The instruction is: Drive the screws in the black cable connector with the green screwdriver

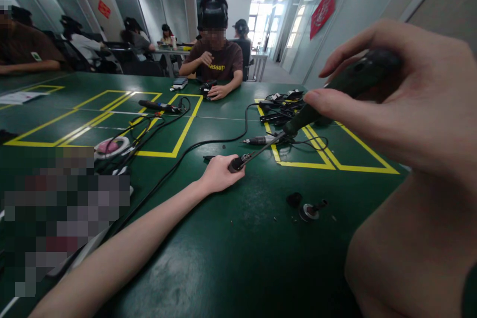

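Note:
My right hand (421, 94), large in the foreground, grips a screwdriver (345, 79) by its dark green handle. The screwdriver's thin metal shaft slants down to the left. Its tip reaches the exposed metal end of a dark cylindrical tool body (235, 164); contact cannot be made out. That tool body is wrapped in the fingers of my left hand (219, 174), low over the table. To the right of it lie a small black piece (294, 200) and a silver ring-shaped part with a short tube (310, 211). Tiny bits are scattered beside them.
Yellow tape marks boxes on the green table (238, 268). A grey pointed tool (259, 140) and a heap of black cords (283, 107) lie beyond my hands. A tape roll (112, 148) sits left. Across the table a person (216, 54) handles a dark object.

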`<state>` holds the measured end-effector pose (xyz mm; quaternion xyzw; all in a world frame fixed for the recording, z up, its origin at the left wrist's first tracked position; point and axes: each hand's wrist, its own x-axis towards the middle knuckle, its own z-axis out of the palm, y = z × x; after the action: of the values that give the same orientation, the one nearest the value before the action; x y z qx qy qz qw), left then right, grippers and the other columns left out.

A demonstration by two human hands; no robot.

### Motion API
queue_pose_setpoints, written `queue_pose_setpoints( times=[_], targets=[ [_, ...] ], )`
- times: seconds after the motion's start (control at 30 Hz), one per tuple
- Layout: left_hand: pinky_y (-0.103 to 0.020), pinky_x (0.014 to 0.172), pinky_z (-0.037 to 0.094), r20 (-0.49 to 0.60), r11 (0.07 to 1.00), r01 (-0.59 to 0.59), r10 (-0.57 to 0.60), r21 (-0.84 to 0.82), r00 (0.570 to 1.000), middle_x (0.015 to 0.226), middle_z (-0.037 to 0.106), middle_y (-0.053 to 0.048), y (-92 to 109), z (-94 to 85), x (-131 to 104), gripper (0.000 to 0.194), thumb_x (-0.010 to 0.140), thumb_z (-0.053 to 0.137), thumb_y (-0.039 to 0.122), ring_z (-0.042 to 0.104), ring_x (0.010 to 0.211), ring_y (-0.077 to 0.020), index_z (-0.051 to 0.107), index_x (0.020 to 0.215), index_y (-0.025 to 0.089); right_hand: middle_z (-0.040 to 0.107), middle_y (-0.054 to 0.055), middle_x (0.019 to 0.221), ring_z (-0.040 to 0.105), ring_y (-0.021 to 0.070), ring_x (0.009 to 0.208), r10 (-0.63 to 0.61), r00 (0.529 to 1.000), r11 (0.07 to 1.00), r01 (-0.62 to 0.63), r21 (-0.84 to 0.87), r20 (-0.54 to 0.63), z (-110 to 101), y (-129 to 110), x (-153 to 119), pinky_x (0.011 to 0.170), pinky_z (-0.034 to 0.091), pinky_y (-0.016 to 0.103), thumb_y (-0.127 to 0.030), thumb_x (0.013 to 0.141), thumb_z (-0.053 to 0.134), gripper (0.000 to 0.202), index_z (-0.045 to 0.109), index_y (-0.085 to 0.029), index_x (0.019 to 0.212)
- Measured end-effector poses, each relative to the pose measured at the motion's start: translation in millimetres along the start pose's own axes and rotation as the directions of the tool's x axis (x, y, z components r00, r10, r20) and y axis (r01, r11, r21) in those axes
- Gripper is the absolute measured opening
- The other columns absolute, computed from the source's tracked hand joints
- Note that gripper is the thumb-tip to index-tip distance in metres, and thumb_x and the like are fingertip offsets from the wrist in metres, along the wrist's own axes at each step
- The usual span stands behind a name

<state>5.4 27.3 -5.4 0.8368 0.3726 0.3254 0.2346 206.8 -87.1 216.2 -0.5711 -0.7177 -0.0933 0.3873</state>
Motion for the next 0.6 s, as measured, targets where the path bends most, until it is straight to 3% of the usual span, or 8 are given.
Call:
queue_pose_setpoints(
  times=[0.1,0.2,0.33,0.43,0.5,0.6],
  targets=[
    [-0.025,0.058,0.032,0.005,1.000,-0.009,0.009,0.001,1.000,0.060,0.056,0.003,0.0,0.0,0.2,0.022,0.085,0.065,0.028,0.048,0.056,-0.0124,0.056,0.066,0.020,0.056,0.006,0.076,0.059,0.0240,0.074,0.052,0.999,0.997,-0.053,-0.054,-0.013,-0.3,1.5,0.3,0.065,0.045,0.039,-0.082,0.087,0.056,0.060,0.063,-0.023,0.083],
    [-0.025,0.059,0.032,0.009,1.000,-0.010,0.010,-0.013,1.000,0.059,0.054,0.003,1.4,-0.6,0.2,0.022,0.084,0.065,0.027,0.047,0.056,-0.0118,0.055,0.066,0.020,0.047,0.002,0.065,0.056,0.0212,0.068,0.064,0.997,0.997,-0.065,-0.032,-0.035,-0.1,2.3,0.0,0.064,0.040,0.037,-0.074,0.091,0.057,0.055,0.062,-0.022,0.075],
    [-0.025,0.058,0.032,0.011,0.999,-0.010,0.011,-0.041,1.000,0.059,0.053,0.004,2.9,-2.0,0.5,0.023,0.084,0.064,0.026,0.047,0.057,-0.0117,0.051,0.065,0.020,0.055,0.002,0.075,0.054,0.0193,0.069,0.061,0.998,0.996,-0.060,0.071,-0.009,-1.5,0.3,0.1,0.066,0.045,0.039,-0.053,0.079,0.068,0.028,0.062,-0.026,0.082],
    [-0.025,0.059,0.032,0.018,0.998,-0.012,0.014,-0.054,1.000,0.059,0.050,0.004,2.3,-2.3,0.7,0.024,0.082,0.063,0.026,0.046,0.057,-0.0113,0.048,0.064,0.021,0.058,0.002,0.079,0.046,0.0171,0.064,0.100,0.995,0.993,-0.100,0.055,0.005,-2.3,-0.5,1.2,0.065,0.044,0.041,-0.043,0.067,0.064,0.026,0.061,-0.027,0.086],
    [-0.025,0.059,0.032,0.023,0.998,-0.011,0.012,-0.055,1.000,0.058,0.048,0.005,1.1,-2.1,1.0,0.024,0.081,0.063,0.026,0.045,0.056,-0.0110,0.047,0.064,0.021,0.057,0.003,0.075,0.045,0.0174,0.062,0.121,0.993,0.992,-0.121,0.039,-0.002,-1.6,0.1,2.3,0.063,0.042,0.041,-0.047,0.066,0.064,0.026,0.059,-0.027,0.081],
    [-0.025,0.060,0.032,0.035,0.998,-0.005,0.007,-0.060,0.999,0.059,0.048,0.005,-0.5,-1.6,1.5,0.022,0.081,0.063,0.025,0.045,0.057,-0.0111,0.048,0.066,0.020,0.055,0.002,0.067,0.050,0.0185,0.062,0.108,0.994,0.994,-0.108,0.002,-0.012,0.9,3.4,3.1,0.059,0.038,0.038,-0.064,0.081,0.065,0.040,0.059,-0.025,0.075]
  ],
)
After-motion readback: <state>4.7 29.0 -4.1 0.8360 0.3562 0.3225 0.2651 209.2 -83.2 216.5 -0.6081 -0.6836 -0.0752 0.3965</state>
